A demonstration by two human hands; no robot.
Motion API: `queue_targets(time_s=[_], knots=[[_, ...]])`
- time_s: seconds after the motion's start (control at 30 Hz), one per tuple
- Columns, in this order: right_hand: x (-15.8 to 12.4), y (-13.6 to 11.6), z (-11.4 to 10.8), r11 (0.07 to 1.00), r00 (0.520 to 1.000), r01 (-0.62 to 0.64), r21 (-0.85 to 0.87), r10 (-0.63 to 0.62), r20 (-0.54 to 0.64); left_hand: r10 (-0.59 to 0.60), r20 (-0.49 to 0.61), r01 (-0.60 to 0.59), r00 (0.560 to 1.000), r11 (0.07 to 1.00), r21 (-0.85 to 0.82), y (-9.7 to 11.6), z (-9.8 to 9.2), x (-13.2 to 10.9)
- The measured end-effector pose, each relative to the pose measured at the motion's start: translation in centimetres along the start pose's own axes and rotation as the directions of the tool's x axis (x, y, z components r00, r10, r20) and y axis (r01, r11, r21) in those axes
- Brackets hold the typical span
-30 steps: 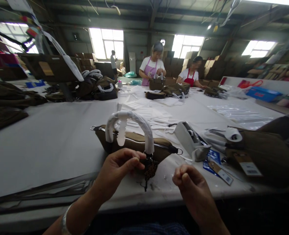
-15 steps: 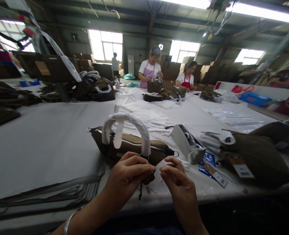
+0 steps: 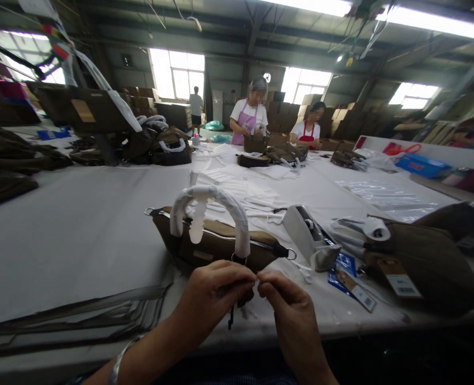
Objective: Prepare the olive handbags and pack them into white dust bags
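Observation:
An olive-brown handbag point(image 3: 216, 240) stands on the white table, its arched handle point(image 3: 243, 224) wrapped in white. A white toothed plastic strip point(image 3: 197, 222) hangs from that handle. In front of the bag, my left hand point(image 3: 216, 289) is closed in a pinch on a small dark patterned charm point(image 3: 245, 297), mostly hidden by the fingers. A black cord point(image 3: 231, 318) dangles below it. My right hand point(image 3: 287, 297) is pinched too, its fingertips meeting the left ones. Whatever lies between the right fingertips is too small to make out.
A grey tape dispenser point(image 3: 311, 238) stands right of the bag, beside blue packets and a paper tag point(image 3: 357, 289). Another olive bag point(image 3: 425, 256) lies farther right. Dark flat sheets point(image 3: 100, 318) lie at the front left. Co-workers point(image 3: 250, 120) handle bags across the table.
My right hand has moved left, closing the gap to my left hand so the fingertips meet. The view has shifted slightly; the bag stays in place.

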State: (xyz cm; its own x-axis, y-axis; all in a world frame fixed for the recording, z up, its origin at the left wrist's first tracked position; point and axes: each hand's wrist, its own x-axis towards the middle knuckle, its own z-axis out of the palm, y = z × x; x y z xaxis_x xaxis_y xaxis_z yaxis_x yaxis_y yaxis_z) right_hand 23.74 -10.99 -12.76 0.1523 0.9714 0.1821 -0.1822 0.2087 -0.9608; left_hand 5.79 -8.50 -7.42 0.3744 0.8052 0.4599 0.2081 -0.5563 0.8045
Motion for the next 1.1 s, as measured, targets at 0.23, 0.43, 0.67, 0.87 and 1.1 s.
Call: queue_targets(time_s=[0.23, 0.43, 0.67, 0.87, 1.1], knots=[[0.1, -0.2, 0.3, 1.0, 0.999, 0.012, -0.02, -0.011, 0.036, -0.053, -0.055, 0.055, 0.997, 0.998, 0.024, -0.1, 0.4, -0.1], [0.1, -0.5, 0.7, 0.997, 0.999, 0.038, -0.064, -0.037, 0.02, -0.06, -0.08, 0.062, 0.995, 0.998, 0.025, 0.0, 0.4, -0.4], [0.2, -0.7, 1.4, 0.971, 0.98, 0.199, -0.133, -0.201, 0.001, -0.08, -0.141, 0.082, 0.987, 0.997, 0.007, 0.3, 1.0, -0.5], [0.2, -0.2, 1.1, 0.922, 0.96, 0.278, -0.27, -0.274, 0.053, -0.06, -0.136, 0.063, 0.989, 0.998, 0.015, -0.2, 0.8, -0.5], [-1.6, 2.2, -0.4, 0.907, 0.984, 0.122, -0.402, -0.165, -0.073, -0.152, -0.141, 0.176, 0.978, 0.968, 0.178, -1.4, -1.4, -2.6]])
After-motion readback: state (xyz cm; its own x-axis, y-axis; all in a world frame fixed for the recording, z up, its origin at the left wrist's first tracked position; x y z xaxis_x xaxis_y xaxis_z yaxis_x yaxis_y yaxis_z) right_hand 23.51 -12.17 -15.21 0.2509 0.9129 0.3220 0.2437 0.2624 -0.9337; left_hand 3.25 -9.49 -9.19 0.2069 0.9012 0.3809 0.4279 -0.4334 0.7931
